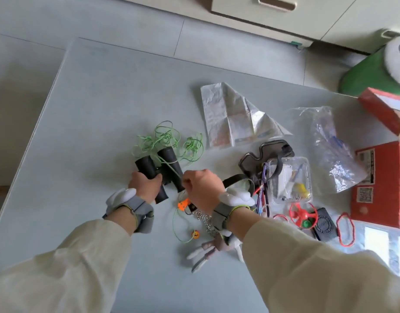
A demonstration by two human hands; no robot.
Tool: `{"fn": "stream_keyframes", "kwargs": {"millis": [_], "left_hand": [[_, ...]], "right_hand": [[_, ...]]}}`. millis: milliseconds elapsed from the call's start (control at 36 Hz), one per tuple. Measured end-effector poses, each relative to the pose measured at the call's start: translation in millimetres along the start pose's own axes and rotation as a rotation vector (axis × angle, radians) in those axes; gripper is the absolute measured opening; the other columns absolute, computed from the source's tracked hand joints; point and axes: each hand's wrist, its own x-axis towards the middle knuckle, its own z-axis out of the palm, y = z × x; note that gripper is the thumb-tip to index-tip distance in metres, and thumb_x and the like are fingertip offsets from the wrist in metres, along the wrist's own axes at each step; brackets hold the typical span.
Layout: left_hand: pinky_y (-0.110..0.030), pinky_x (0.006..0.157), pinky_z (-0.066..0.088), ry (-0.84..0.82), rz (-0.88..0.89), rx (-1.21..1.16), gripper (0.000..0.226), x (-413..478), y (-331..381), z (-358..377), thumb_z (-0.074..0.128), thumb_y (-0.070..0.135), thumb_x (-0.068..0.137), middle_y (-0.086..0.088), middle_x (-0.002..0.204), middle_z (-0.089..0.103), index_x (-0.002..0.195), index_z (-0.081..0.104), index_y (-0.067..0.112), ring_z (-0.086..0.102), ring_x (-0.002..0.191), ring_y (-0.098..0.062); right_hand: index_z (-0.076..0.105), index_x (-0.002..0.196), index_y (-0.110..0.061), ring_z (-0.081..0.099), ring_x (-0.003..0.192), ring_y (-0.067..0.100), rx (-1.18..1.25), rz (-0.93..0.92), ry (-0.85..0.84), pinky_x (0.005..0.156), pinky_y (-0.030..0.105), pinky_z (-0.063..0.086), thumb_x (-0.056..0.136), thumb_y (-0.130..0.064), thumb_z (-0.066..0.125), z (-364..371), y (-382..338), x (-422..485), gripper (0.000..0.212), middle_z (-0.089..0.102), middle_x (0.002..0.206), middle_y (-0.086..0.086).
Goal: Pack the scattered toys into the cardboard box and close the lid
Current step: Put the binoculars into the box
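Black toy binoculars (165,163) lie mid-table with my left hand (144,184) gripping their left barrel. My right hand (203,188) pinches the green cord (172,136) that runs across the binoculars and tangles in loops behind them. The red cardboard box (375,186) stands open at the table's right edge, its lid (381,111) tipped back. Between them lie dark goggles (262,154), a clear plastic case (291,177), a red propeller disc (304,214), a small black box (325,224) and red rubber bands (345,229).
A folded paper map (235,114) and a crumpled clear bag (330,143) lie behind the toys. An orange whistle (183,204), a metal chain (203,218), an orange ball on green cord (195,234) and a plush keyring (208,251) sit near my wrists. A green stool (370,73) stands beyond the table.
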Motion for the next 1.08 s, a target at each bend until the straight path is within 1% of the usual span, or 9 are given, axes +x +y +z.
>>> {"fn": "stream_keyframes", "kwargs": {"millis": [111,222,306,445,528,583,722,945,1083], "left_hand": [[-0.042,0.076,0.053,-0.133,-0.085,-0.175,0.042,2,-11,-19,0.066,0.023,0.084,-0.023,0.11,0.06,0.114,0.053,-0.003,0.06,0.096,-0.039],[-0.021,0.046,0.045,-0.313,-0.151,-0.307,0.02,-16,-20,-48,0.061,0.016,0.087,-0.016,0.072,0.059,0.094,0.057,-0.003,0.059,0.053,-0.025],[-0.016,0.039,0.038,-0.455,-0.226,-0.457,0.019,-33,-21,-76,0.059,0.021,0.087,-0.012,0.061,0.053,0.086,0.055,0.003,0.053,0.038,-0.018],[-0.014,0.037,0.039,-0.663,-0.29,-0.49,0.021,-62,5,-94,0.051,0.025,0.089,-0.01,0.054,0.053,0.076,0.051,0.008,0.05,0.036,-0.018],[-0.016,0.035,0.042,-0.744,-0.278,-0.461,0.024,-90,39,-87,0.046,0.025,0.092,-0.015,0.06,0.061,0.083,0.057,0.006,0.053,0.037,-0.018],[-0.016,0.033,0.043,-0.802,-0.265,-0.409,0.024,-107,60,-79,0.047,0.026,0.093,-0.015,0.06,0.062,0.084,0.056,0.006,0.054,0.036,-0.017],[-0.014,0.031,0.039,-0.916,-0.171,-0.199,0.027,-162,118,-35,0.046,0.029,0.092,-0.01,0.054,0.064,0.077,0.055,0.008,0.055,0.034,-0.016],[-0.021,0.049,0.043,-0.926,0.132,-0.111,0.071,-230,180,71,0.033,0.086,0.066,-0.004,0.062,0.054,0.081,0.058,0.02,0.056,0.055,-0.019],[-0.024,0.062,0.046,-0.713,0.476,0.152,0.038,-298,200,175,0.057,0.054,0.084,-0.002,0.084,0.062,0.094,0.062,0.017,0.056,0.069,-0.012]], "right_hand": [[0.065,0.099,-0.016,0.061,0.083,0.034,-0.05,0.07,0.063,0.067,0.029,0.044,0.092,-0.021,0.045,-26,14,5,0.021,0.066,0.093,0.012],[0.066,0.092,-0.012,0.063,0.085,0.034,-0.015,0.144,0.071,0.07,0.033,0.051,0.093,-0.027,0.046,-39,28,1,0.026,0.069,0.091,0.011],[0.062,0.106,-0.014,0.062,0.094,0.033,-0.023,0.14,-0.001,0.079,0.036,0.052,0.094,-0.029,0.046,-47,23,-9,0.026,0.068,0.103,0.011],[0.019,0.145,-0.019,0.054,0.113,0.032,0.035,-0.013,-0.107,0.096,0.04,0.045,0.088,-0.027,0.058,-72,15,-31,0.069,0.051,0.131,0.013],[0.0,0.148,-0.037,0.046,0.125,0.027,0.137,-0.194,-0.051,0.102,0.038,0.042,0.078,-0.027,0.072,-104,17,-53,0.101,0.024,0.152,0.004],[0.012,0.147,-0.041,0.042,0.131,0.024,0.102,-0.264,-0.029,0.103,0.038,0.042,0.076,-0.031,0.075,-118,21,-62,0.096,0.018,0.155,0.0],[0.052,0.127,-0.015,0.058,0.105,0.028,0.037,-0.235,0.102,0.089,0.037,0.048,0.078,-0.033,0.072,-170,65,-99,0.056,0.059,0.119,0.008],[0.061,0.109,-0.011,0.064,0.092,0.025,0.212,0.088,0.104,0.086,0.038,0.051,0.075,-0.04,0.072,-217,201,-169,0.046,0.068,0.1,0.007],[0.046,0.12,-0.011,0.059,0.087,0.022,0.37,0.264,0.141,0.076,0.033,0.049,0.084,-0.036,0.065,-232,291,-217,0.047,0.063,0.105,0.006]]}}
